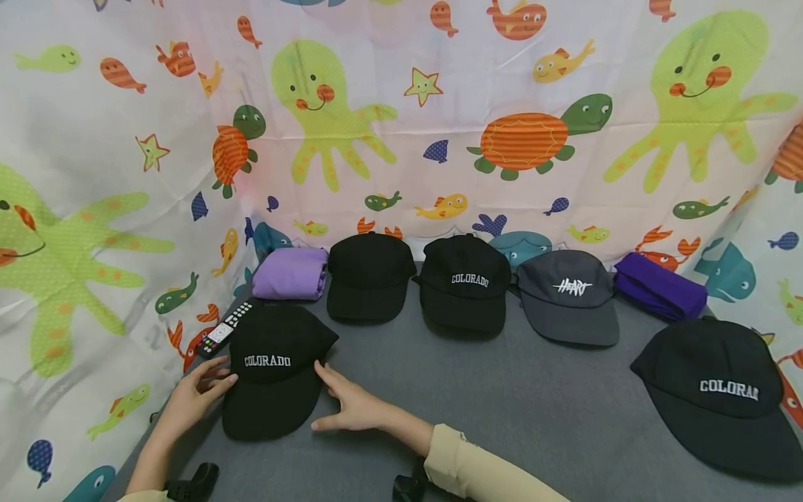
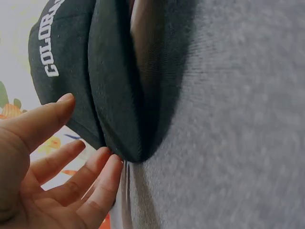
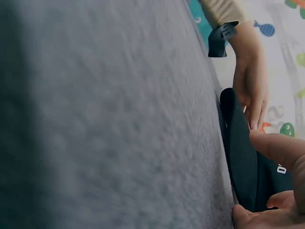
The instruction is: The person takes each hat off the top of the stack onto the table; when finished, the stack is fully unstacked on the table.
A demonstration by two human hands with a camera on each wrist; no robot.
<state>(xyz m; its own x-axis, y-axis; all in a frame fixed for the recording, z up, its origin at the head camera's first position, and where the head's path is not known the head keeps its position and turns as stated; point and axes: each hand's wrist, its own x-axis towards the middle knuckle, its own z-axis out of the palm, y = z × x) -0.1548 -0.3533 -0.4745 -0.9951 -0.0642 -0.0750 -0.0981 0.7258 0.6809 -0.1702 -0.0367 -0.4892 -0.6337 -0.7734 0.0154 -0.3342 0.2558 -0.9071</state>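
A black baseball cap (image 1: 270, 401) with white COLORADO lettering sits on the grey surface at the left, brim towards me. At its left side is my left hand (image 1: 194, 397); in the left wrist view, this hand's fingertips (image 2: 112, 160) touch the cap near the brim's corner, and the thumb lies close to the crown. My right hand (image 1: 354, 404) is at the cap's right side, index fingertip at the crown's edge, thumb spread apart. In the right wrist view its fingers (image 3: 243, 217) are beside the dark brim (image 3: 240, 157). Neither hand grips the cap.
Behind stand a folded lilac cloth (image 1: 290, 273), a plain black cap (image 1: 370, 279), another COLORADO cap (image 1: 464, 286), a grey HEART cap (image 1: 567, 296) and a folded purple cloth (image 1: 660, 286). A remote control (image 1: 224, 329) lies left; another black cap (image 1: 721, 390) sits right. A patterned curtain (image 1: 401, 153) surrounds.
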